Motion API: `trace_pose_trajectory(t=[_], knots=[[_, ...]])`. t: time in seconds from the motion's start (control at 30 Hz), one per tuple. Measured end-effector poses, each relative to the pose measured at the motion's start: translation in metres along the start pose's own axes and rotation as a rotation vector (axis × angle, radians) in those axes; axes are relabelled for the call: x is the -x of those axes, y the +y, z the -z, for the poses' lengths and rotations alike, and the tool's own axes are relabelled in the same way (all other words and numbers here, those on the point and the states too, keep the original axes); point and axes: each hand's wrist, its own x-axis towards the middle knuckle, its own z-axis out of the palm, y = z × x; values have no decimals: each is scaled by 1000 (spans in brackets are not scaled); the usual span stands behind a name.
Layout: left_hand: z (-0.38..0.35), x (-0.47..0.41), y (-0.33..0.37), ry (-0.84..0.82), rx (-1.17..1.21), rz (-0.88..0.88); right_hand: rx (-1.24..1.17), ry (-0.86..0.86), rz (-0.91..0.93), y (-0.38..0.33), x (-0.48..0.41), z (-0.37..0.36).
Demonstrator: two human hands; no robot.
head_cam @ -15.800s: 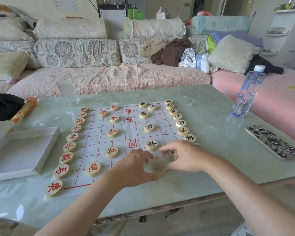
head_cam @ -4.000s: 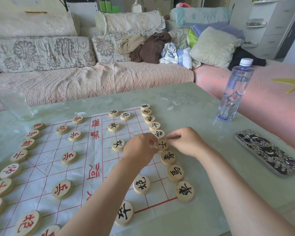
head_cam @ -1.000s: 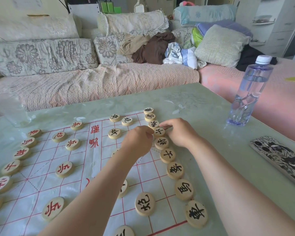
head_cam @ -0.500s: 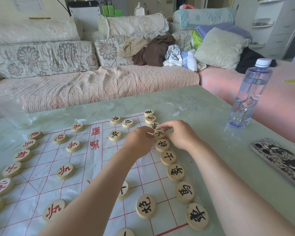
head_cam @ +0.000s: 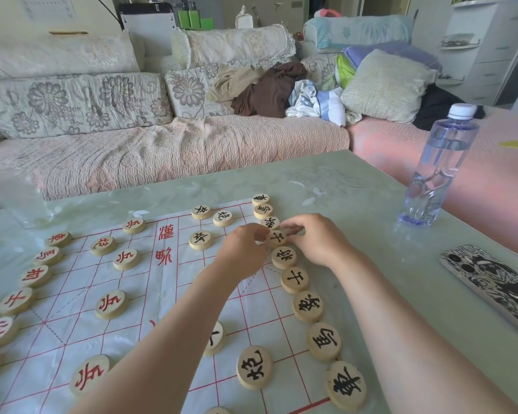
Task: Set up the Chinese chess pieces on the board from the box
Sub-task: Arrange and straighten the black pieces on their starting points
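A: Left hand (head_cam: 243, 253); grip?
B: Fingers (head_cam: 259, 234) curled in; tips on the left rim of a black-lettered piece (head_cam: 277, 239); pinching it from that side.
A: Right hand (head_cam: 319, 242)?
B: Same piece; thumb and forefinger curled, closing on its right rim; other fingers tucked under, hard to see.
A: So both hands grasp one piece; where is it?
B: On the board (head_cam: 72, 312); in the column of black pieces (head_cam: 307, 306) along the board's right edge; fourth from the far end; just beside its neighbours on either side.
A: Lifted or flat?
B: Can't tell; the fingertips hide its rim.
A: Rest?
B: Red pieces (head_cam: 35, 276) line the left edge; more of both colours stand inside the grid; board lies on the desk (head_cam: 356, 198); water bottle (head_cam: 440, 171) upright and phone (head_cam: 491, 289) flat, both right of the board, well apart from the hands.
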Motion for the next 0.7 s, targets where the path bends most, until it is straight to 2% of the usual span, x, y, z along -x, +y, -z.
trace_pose_trajectory(t=[0.7], knots=[[0,-4,1,22,-80,-12,-52,-15,25,2,-5,-5]])
